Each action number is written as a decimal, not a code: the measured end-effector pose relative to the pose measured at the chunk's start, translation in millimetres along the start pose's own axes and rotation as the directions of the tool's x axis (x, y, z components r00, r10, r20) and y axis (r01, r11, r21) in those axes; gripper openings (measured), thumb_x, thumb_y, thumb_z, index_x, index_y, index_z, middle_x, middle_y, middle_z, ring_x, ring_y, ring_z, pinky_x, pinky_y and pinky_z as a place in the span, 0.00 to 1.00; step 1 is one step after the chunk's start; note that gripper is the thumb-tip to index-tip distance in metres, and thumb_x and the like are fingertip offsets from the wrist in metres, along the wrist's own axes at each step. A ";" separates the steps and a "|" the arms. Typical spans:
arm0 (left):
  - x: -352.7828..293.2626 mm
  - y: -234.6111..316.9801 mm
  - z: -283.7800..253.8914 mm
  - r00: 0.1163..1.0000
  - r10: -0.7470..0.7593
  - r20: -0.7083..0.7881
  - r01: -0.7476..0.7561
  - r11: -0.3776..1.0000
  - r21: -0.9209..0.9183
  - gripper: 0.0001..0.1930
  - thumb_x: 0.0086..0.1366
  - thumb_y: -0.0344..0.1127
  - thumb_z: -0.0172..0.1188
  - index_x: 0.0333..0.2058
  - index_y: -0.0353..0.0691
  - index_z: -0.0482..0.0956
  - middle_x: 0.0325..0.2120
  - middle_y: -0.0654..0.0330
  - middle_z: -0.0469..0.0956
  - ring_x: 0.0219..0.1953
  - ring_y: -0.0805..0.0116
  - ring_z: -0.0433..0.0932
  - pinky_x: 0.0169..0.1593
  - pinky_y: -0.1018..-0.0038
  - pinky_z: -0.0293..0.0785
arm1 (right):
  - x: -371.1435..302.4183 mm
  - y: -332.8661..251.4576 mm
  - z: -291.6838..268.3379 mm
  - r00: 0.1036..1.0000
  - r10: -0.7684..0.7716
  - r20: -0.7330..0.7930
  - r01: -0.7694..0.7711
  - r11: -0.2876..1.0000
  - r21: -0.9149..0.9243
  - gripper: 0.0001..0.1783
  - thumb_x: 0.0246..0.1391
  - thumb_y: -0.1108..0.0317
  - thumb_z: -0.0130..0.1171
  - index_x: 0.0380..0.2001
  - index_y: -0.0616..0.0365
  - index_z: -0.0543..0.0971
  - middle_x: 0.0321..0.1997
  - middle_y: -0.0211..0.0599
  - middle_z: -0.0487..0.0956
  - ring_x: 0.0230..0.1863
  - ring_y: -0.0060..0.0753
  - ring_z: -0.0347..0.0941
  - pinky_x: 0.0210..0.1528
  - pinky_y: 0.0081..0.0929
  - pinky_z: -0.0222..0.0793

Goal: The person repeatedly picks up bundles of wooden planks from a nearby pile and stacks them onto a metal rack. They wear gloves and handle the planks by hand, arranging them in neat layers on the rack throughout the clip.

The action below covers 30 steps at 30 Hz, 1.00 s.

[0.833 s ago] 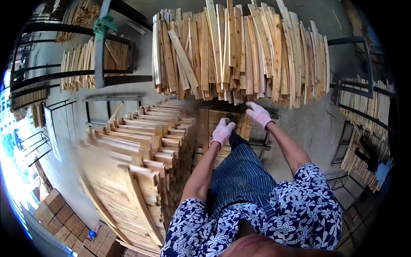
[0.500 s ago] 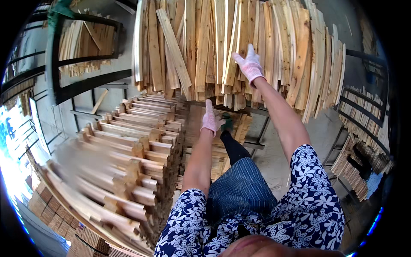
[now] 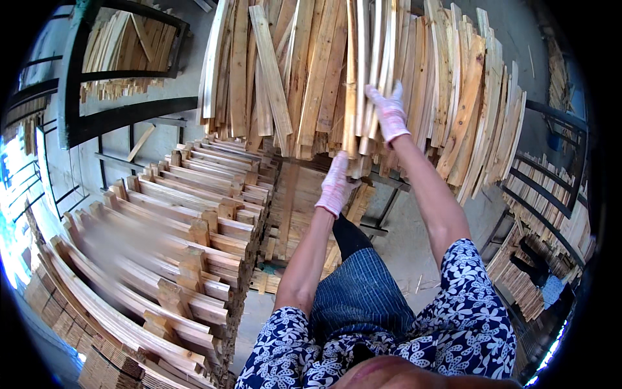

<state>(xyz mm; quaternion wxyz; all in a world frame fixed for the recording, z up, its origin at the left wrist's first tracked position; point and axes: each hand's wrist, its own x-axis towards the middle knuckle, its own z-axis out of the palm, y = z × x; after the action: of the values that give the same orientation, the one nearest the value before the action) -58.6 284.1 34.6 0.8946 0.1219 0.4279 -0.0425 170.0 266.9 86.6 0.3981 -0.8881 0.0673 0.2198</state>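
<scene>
A thick layer of long pale wooden strips [image 3: 317, 71] lies ahead of me, their near ends uneven. My right hand [image 3: 390, 115], in a pinkish-white glove, rests over several strips, thumb and fingers spread apart. Lower and to the left, my left hand [image 3: 335, 187], gloved alike, has its fingers stretched up against the near end of a yellowish strip [image 3: 350, 97]. Its thumb sticks out to the right, and I see no strip enclosed in the palm. One loose strip [image 3: 271, 78] lies slanted on top of the layer at the left.
Neatly stacked wood with short upright blocks [image 3: 194, 227] stands close on my left. A dark metal frame [image 3: 129, 123] rises at the upper left. More strips lie in racks [image 3: 544, 188] at right, where another person [image 3: 534, 266] is partly visible. Bundled wood [image 3: 107, 366] sits lower left.
My left hand has moved right, up to the strip ends. My right hand has shifted slightly right and down. Strips between the hands have changed position, and the view has shifted a little.
</scene>
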 end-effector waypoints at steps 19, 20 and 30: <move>-100.7 77.8 86.6 0.989 -0.148 -0.003 0.082 0.531 0.844 0.61 0.58 0.68 0.63 0.77 0.47 0.36 0.59 0.39 0.73 0.58 0.49 0.75 0.64 0.62 0.70 | -136.8 10.5 -109.8 0.919 -0.051 0.390 0.097 0.990 -0.098 0.50 0.64 0.31 0.47 0.71 0.67 0.64 0.78 0.55 0.58 0.80 0.49 0.47 0.81 0.41 0.37; -132.5 73.5 83.9 0.990 -0.142 0.006 0.069 0.518 0.853 0.61 0.58 0.66 0.64 0.76 0.45 0.37 0.60 0.39 0.71 0.58 0.47 0.75 0.65 0.59 0.69 | -163.8 6.9 -123.5 0.844 0.106 0.526 -0.257 0.941 0.222 0.55 0.62 0.30 0.50 0.73 0.69 0.56 0.77 0.57 0.58 0.79 0.50 0.51 0.81 0.43 0.40; -143.6 37.5 41.5 0.998 0.016 0.064 -0.036 0.944 0.327 0.57 0.65 0.44 0.70 0.77 0.47 0.32 0.66 0.49 0.63 0.61 0.60 0.71 0.60 0.65 0.74 | -227.0 63.0 -65.5 0.813 0.119 0.570 -0.481 0.690 0.541 0.41 0.62 0.47 0.65 0.70 0.49 0.60 0.62 0.37 0.73 0.62 0.35 0.71 0.63 0.40 0.72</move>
<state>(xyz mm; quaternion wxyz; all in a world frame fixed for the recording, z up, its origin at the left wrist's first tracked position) -110.9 305.7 177.9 0.8749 0.2732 0.3859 -0.1048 -29.5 163.6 183.1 0.6469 -0.5758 0.1870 0.4637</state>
